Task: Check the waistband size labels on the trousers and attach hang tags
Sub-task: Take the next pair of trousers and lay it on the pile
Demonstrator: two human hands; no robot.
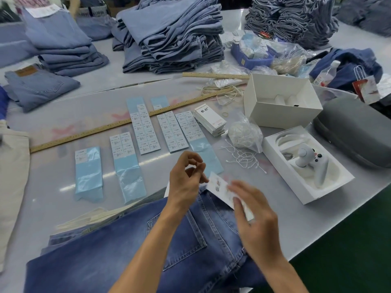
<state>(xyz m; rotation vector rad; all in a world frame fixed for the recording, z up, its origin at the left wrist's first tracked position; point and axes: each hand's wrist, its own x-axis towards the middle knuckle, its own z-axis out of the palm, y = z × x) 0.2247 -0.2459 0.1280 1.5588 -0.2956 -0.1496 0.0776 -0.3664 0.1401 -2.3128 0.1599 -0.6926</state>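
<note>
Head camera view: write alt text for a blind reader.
Two bare hands work over dark blue jeans on a grey table; the right hand holds a white hang tag. Blue sticker sheets lie beyond.

Beside the long ruler (pixel 118 123) lie six sticker strips (pixel 143 130). Beyond it, three denim piles (pixel 173 34) and a second ruler (pixel 215 75). Right of it, two white boxes (pixel 281 100) and one tag stack (pixel 210 120).
</note>
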